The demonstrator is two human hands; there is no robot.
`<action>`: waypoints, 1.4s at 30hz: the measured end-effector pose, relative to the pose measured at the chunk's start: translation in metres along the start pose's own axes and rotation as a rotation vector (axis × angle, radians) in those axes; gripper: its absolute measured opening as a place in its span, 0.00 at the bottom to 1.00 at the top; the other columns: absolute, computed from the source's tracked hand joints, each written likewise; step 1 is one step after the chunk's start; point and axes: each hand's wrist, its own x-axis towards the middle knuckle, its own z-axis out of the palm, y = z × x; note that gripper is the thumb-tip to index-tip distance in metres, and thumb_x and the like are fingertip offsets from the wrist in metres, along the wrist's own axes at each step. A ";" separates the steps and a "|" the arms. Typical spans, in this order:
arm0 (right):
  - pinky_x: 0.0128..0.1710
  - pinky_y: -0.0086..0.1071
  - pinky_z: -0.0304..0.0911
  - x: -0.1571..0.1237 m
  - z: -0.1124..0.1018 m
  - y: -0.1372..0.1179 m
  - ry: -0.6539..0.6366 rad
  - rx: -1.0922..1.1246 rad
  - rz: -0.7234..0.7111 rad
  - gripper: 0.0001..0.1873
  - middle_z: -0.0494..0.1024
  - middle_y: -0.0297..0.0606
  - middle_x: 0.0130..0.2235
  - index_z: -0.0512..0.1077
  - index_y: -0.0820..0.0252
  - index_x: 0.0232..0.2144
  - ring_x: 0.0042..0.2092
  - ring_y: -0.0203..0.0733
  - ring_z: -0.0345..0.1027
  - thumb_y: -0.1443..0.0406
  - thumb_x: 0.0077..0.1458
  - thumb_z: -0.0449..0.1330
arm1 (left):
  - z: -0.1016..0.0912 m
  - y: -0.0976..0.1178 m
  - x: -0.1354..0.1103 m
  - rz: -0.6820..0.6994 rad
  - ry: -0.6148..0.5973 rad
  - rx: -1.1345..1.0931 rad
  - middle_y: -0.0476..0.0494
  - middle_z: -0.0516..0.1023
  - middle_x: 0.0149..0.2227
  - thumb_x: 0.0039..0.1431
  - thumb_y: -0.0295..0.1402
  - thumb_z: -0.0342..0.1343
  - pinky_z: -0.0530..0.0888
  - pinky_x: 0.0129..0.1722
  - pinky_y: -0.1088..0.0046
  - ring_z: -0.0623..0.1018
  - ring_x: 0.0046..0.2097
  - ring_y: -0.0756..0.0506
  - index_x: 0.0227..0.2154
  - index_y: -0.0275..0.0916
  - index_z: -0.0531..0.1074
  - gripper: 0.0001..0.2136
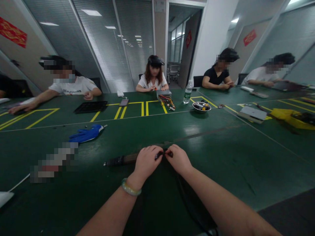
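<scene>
A dark electric screwdriver (120, 160) lies across the green table in front of me, its bit tip pointing left. My left hand (148, 160) is closed over its rear part, fingers curled round the tail end. Close beside it, my right hand (177, 159) pinches a small dark piece at that tail end, which looks like the end of a black cord (183, 191). The fingers hide the exact joint between the two. From under my right wrist the cord runs down toward the table's near edge.
A blue glove (87, 133) lies to the left, near a blurred-out object (55, 164). Farther off are a metal bowl of small parts (201, 107), a water bottle (187, 92) and a grey box with coloured wires (164, 95). Several people sit across the green table (233, 157).
</scene>
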 end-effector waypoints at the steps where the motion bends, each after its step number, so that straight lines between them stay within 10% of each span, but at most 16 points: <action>1: 0.35 0.27 0.61 0.000 0.001 0.001 0.009 0.012 0.001 0.05 0.72 0.33 0.34 0.73 0.58 0.29 0.35 0.35 0.67 0.72 0.52 0.61 | 0.000 0.000 0.000 0.002 0.000 0.001 0.48 0.76 0.45 0.60 0.33 0.55 0.68 0.46 0.64 0.74 0.46 0.43 0.41 0.45 0.72 0.07; 27: 0.33 0.26 0.62 0.000 0.008 0.007 -0.111 0.348 0.181 0.10 0.76 0.28 0.30 0.72 0.56 0.35 0.32 0.34 0.70 0.69 0.48 0.65 | 0.002 -0.002 -0.001 0.056 -0.030 0.015 0.48 0.74 0.47 0.62 0.31 0.54 0.68 0.47 0.64 0.72 0.49 0.44 0.39 0.46 0.75 0.06; 42: 0.36 0.31 0.57 -0.005 -0.006 0.000 -0.165 -0.102 -0.005 0.02 0.78 0.31 0.32 0.74 0.54 0.32 0.34 0.39 0.70 0.66 0.55 0.61 | 0.002 -0.002 -0.001 0.063 -0.044 0.008 0.49 0.73 0.49 0.60 0.31 0.56 0.66 0.48 0.62 0.71 0.50 0.43 0.38 0.46 0.73 0.05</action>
